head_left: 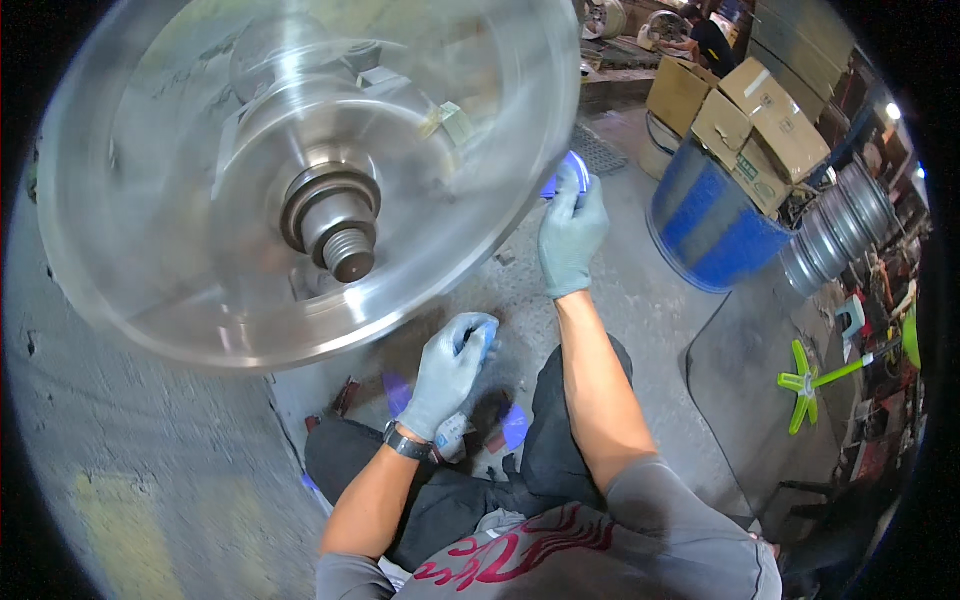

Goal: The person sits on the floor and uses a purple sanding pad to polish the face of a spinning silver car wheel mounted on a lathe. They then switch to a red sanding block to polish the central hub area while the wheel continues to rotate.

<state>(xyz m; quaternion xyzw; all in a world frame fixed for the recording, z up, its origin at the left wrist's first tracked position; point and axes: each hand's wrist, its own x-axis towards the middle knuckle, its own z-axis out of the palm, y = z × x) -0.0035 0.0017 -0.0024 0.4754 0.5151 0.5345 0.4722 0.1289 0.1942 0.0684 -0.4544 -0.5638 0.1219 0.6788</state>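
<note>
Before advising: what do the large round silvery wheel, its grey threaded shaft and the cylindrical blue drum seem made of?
Silvery round wheel: probably polished bare metal, from bright reflections; blur hides texture.
Grey threaded shaft: likely machined steel, from sheen and crisp threads.
Cylindrical blue drum: smooth plastic or painted metal; colour alone leaves that open.

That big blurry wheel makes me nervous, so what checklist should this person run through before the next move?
1. Wheel stopped: not ok; its blur suggests it is spinning.
2. Left hand and right hand gloved: ok, both in grey.
3. Left hand apart from wheel: ok; a gap shows between them.
4. Blue piece held: ok; the left hand grips it.
5. Purple piece apart from wheel: cannot tell; the right hand pinches it by the wheel's edge.
6. Watch off: not ok; it is being worn.
</note>
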